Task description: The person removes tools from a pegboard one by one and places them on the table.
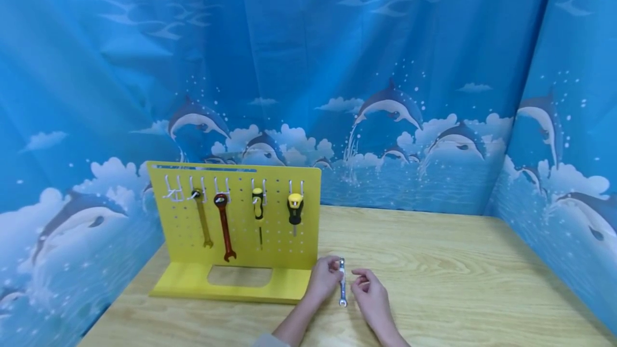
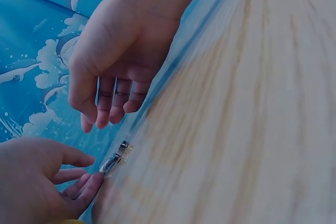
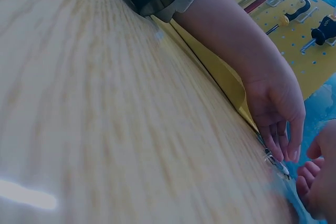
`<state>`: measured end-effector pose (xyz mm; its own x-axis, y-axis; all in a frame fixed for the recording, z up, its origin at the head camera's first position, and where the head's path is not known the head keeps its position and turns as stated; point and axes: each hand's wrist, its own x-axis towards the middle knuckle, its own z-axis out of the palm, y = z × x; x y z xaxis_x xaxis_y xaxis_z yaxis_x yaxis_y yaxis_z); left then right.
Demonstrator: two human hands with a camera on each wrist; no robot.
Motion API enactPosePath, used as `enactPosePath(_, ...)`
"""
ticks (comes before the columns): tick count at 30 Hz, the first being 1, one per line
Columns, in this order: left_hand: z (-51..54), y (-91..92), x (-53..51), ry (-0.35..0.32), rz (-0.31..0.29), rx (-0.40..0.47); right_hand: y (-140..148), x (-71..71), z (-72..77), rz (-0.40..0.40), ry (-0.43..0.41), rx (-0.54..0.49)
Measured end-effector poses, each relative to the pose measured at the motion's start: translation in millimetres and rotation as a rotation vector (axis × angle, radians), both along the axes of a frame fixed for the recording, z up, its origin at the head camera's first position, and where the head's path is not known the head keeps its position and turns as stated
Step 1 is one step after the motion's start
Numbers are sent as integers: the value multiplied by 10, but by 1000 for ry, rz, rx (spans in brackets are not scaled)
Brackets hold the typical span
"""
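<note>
Head view showed four tools hung on the hooks (image 1: 175,197) of a yellow pegboard (image 1: 246,232): a yellowish wrench (image 1: 204,224), a red wrench (image 1: 225,231), a slim screwdriver (image 1: 258,205) and a stubby screwdriver (image 1: 295,209). Only the silver wrench (image 1: 343,286) seemed left off it, on the desk (image 1: 458,283). The left hand (image 1: 324,278), its grip loosely parted, touched that wrench; the right hand (image 1: 371,296), half-open beside it, held nothing. No box or tray showed.

Wrench (image 1: 343,286): too small for me to read any lettering. I cannot tell whether my left hand (image 1: 324,281), beside it, pinches or merely touches. Right-wrist view: the frame edge crops my right hand (image 3: 320,179) beside the wrench and a screwdriver (image 3: 325,29) above it.
</note>
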<state>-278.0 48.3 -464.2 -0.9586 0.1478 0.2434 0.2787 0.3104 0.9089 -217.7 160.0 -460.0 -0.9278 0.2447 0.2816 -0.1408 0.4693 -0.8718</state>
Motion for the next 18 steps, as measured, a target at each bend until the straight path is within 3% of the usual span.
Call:
enactPosePath(4,39,5,16,20,16,-36,6,8,30,-21,32,-31)
enactPosePath(8,127,-29,38,39,-22,-29,-2,6,64,-21,49,-51)
enactPosePath(13,306,-130,61,88,-88,-36,-26,6,169,39,8,-108)
enactPosePath(18,533,-306,105,104,-133,-41,-81,21,380,119,-24,-170)
